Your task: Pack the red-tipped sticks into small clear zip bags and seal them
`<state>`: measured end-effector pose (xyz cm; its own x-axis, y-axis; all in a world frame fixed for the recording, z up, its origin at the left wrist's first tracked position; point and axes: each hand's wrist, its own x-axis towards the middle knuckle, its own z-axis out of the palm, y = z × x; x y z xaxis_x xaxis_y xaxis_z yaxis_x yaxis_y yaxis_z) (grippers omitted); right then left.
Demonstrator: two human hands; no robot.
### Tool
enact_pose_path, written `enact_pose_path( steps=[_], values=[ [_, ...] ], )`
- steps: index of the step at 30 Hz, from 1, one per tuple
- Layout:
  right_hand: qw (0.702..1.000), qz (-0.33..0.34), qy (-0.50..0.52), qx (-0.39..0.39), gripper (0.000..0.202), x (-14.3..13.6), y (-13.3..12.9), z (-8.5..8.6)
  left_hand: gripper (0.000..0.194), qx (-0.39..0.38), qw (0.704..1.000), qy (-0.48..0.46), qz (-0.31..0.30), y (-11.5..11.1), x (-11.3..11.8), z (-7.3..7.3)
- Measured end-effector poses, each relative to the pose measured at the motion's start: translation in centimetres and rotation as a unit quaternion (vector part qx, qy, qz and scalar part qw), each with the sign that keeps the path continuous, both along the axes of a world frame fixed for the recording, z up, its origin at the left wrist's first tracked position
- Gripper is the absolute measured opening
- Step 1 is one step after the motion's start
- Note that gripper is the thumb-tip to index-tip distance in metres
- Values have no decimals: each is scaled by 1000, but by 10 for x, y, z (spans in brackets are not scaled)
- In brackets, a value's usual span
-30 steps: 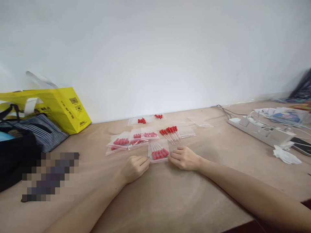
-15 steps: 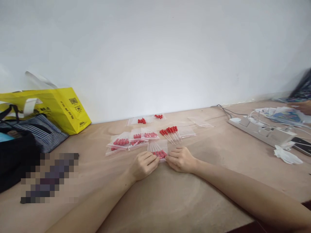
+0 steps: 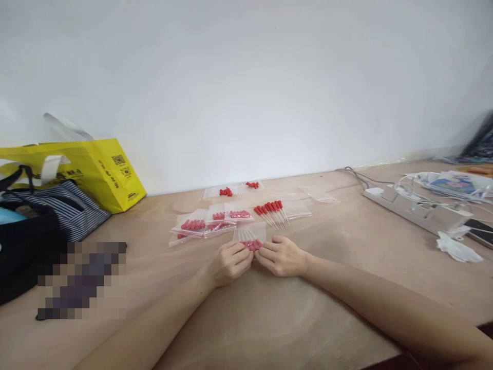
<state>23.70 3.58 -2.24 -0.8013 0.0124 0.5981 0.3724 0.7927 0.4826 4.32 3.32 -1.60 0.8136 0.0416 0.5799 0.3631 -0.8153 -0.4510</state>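
Evidently the work in hand is at the near edge of a small clear plastic bag (image 3: 260,229) of red-tipped sticks, which lies on the surface between the 2 hands. The left hand (image 3: 230,263) has its fingers closed on that edge from the left, and the right hand (image 3: 281,257) pinches it from the right, the fingertips nearly meeting. I'd judge this as pressing or straightening the edge; any further pinch calls for light, even pressure, with the sticks kept inside.

Just beyond the bag, slightly right, is a loose fan of red-headed, pale-stemmed sticks (image 3: 271,207). To its left lie overlapping clear bags of red-tipped sticks (image 3: 192,225), and farther behind it are 2 clusters of red tips (image 3: 225,192).

Underneath everything is a smooth light-brown tabletop (image 3: 250,318), meeting a plain pale wall (image 3: 246,92) behind the bag. Well to its right sit a white power strip (image 3: 400,208) and a crumpled white tissue (image 3: 458,247); well to its left, a yellow printed carrier bag (image 3: 129,182).
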Motion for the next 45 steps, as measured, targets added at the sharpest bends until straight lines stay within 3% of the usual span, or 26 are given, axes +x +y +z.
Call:
enact_pose_path(
  steps=[10, 18, 21, 26, 29, 33, 35, 38, 41, 45],
  values=[
    [999, -22, 37, -4, 24, 10, 4, 0, 15, 28, 999, -10, 22, -6, -21, 10],
    [998, -43, 48, -25, 27, 20, 0, -1, 17, 4, 999, -34, 35, -11, -30, 6],
    [993, -65, 67, -73, 27, 20, -5, -1, 18, -19, 999, -33, 22, -11, -30, 4],
    [964, -90, 98, -232, 19, 18, -13, -1, 13, -81, 997, -17, -7, -11, -31, 6],
    [917, -48, 163, -360, 18, 21, -10, -1, 13, -198, 977, -70, 38, -12, -37, 7],
    [777, -11, 336, -533, 17, 34, 0, 5, 12, -303, 939, -120, 111, -10, -44, 7],
    [712, 20, 404, -574, 20, 41, 7, 11, 13, -328, 929, -120, 123, -9, -44, 7],
    [672, 67, 481, -559, 24, 45, 25, 20, 13, -353, 920, -113, 127, -8, -43, 7],
    [694, 62, 494, -520, 25, 33, 55, 25, 13, -363, 917, -105, 126, -8, -41, 8],
    [784, -47, 406, -468, 16, -1, 97, 20, 14, -371, 915, -98, 124, -8, -40, 10]
  ],
)
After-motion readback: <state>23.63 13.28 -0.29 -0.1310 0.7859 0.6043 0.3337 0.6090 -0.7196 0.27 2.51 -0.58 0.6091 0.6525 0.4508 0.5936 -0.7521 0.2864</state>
